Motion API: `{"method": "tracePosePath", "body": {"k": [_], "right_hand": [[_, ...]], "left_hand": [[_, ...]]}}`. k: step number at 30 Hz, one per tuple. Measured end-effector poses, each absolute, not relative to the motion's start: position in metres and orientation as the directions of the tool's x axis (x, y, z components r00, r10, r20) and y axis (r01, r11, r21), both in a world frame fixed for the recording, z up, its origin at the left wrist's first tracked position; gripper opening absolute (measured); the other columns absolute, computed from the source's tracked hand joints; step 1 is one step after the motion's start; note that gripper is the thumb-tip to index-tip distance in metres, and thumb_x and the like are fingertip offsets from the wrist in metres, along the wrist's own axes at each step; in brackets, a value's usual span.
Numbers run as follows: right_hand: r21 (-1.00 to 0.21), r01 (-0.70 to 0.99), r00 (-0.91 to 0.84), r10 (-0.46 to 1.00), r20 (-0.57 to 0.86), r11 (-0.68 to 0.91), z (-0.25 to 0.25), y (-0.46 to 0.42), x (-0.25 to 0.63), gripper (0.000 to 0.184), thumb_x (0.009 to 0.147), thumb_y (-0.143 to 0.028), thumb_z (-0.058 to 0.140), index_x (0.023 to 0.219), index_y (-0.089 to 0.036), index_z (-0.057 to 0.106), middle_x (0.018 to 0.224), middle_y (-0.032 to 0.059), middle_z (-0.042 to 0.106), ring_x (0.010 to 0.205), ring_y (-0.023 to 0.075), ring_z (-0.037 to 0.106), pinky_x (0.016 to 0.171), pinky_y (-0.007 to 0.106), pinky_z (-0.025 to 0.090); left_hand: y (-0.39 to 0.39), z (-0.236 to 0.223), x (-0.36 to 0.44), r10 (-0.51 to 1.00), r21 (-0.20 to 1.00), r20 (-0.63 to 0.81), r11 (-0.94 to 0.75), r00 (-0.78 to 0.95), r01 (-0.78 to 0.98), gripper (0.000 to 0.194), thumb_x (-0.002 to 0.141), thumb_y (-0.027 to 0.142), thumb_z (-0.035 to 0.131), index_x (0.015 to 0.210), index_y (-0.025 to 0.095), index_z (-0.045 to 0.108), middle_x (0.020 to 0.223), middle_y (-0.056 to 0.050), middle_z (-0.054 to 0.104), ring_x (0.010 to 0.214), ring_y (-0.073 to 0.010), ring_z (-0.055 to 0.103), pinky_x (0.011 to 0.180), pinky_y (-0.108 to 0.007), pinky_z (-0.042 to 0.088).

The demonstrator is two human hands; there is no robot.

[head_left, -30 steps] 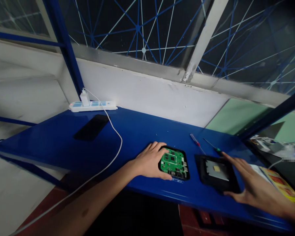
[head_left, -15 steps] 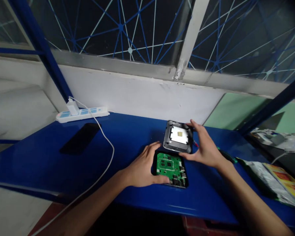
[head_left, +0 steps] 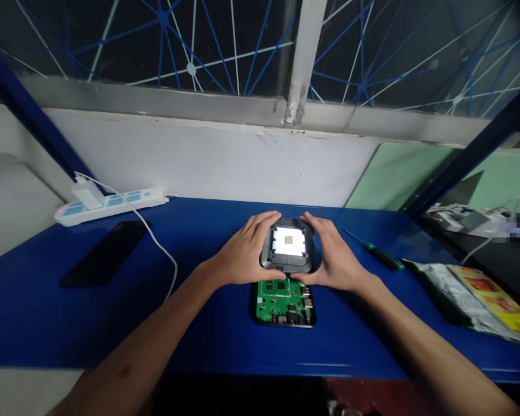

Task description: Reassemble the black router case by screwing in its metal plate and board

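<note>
Between my two hands is a black square device cover (head_left: 287,264), its inner side facing me, with a bright metal plate (head_left: 281,245) and a small tan pad on it. My left hand (head_left: 245,251) grips the cover's left edge, thumb along the near side. At the right edge, my right hand (head_left: 335,254) is closed on it in the same way. Just below and nearer me, a green circuit board (head_left: 277,303) lies in its black lower case on the table. The cover hides the board's far part.
A green-handled screwdriver (head_left: 383,256) lies to the right, beside a silver and yellow packet (head_left: 472,300). On the left are a black phone-like slab (head_left: 106,254), a white power strip (head_left: 134,199) and a white cable (head_left: 164,254). The blue table (head_left: 216,341) meets a white wall.
My left hand has left the lower case and now holds the cover's left edge. The cover has come round to face me squarely, held in both hands. The view has shifted right.
</note>
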State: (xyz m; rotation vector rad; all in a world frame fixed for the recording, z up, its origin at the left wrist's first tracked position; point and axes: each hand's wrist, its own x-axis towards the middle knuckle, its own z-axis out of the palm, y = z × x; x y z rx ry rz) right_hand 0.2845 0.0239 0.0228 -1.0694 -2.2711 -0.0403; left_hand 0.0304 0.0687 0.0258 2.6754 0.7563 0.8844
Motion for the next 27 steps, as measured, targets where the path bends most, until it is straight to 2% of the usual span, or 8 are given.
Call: {"method": "tracePosePath", "body": {"k": [4,8,14,19,27], "right_hand": [[-0.229,0.714,-0.477,0.698,0.534,0.662,0.0229,0.0205,0.2817,0.124,0.069,-0.065,0.076,0.16,-0.028,0.0,0.145,0.0178,0.046,0.132,0.0422,0.046,0.107,0.065,0.044],[-0.224,0.727,-0.465,0.705,0.536,0.65,0.0197,0.0182,0.2794,0.122,0.072,-0.063,0.076,0.16,-0.027,0.0,0.145,0.0188,0.043,0.133,0.0428,0.045,0.107,0.065,0.044],[-0.284,0.716,-0.461,0.738,0.493,0.638,0.0151,0.0153,0.2807,0.118,0.073,-0.061,0.076,0.16,-0.028,0.002,0.153,0.0178,0.032,0.141,0.0414,0.036,0.116,0.061,0.04],[-0.322,0.704,-0.482,0.758,0.439,0.633,0.0183,0.016,0.2837,0.128,0.069,-0.065,0.078,0.16,-0.027,-0.003,0.16,0.0176,0.021,0.147,0.0435,0.028,0.118,0.062,0.035],[-0.349,0.676,-0.457,0.741,0.492,0.649,0.0131,0.0187,0.285,0.125,0.07,-0.057,0.08,0.161,-0.024,0.001,0.156,0.0191,0.028,0.145,0.0444,0.033,0.117,0.064,0.037]], "left_hand": [[0.0662,0.0226,0.0248,0.518,0.353,0.479,-0.853,0.709,0.385,0.125,0.063,0.053,0.088,0.158,0.025,0.011,0.157,-0.017,0.03,0.143,-0.0463,0.032,0.117,-0.066,0.032],[0.0654,0.0212,0.024,0.494,0.308,0.496,-0.869,0.714,0.387,0.119,0.066,0.048,0.085,0.157,0.024,0.012,0.155,-0.017,0.032,0.141,-0.0447,0.034,0.115,-0.064,0.035],[0.0657,0.0187,0.0241,0.47,0.277,0.545,-0.882,0.694,0.381,0.118,0.066,0.047,0.083,0.155,0.025,0.01,0.15,-0.016,0.036,0.135,-0.0422,0.041,0.112,-0.06,0.04],[0.0654,0.0209,0.0223,0.479,0.285,0.55,-0.878,0.685,0.385,0.117,0.066,0.049,0.083,0.155,0.026,0.01,0.15,-0.016,0.037,0.136,-0.0423,0.04,0.113,-0.061,0.037],[0.0673,0.0189,0.022,0.43,0.227,0.588,-0.901,0.685,0.37,0.113,0.067,0.045,0.084,0.153,0.021,0.015,0.15,-0.019,0.038,0.136,-0.0416,0.042,0.111,-0.061,0.039]]}}
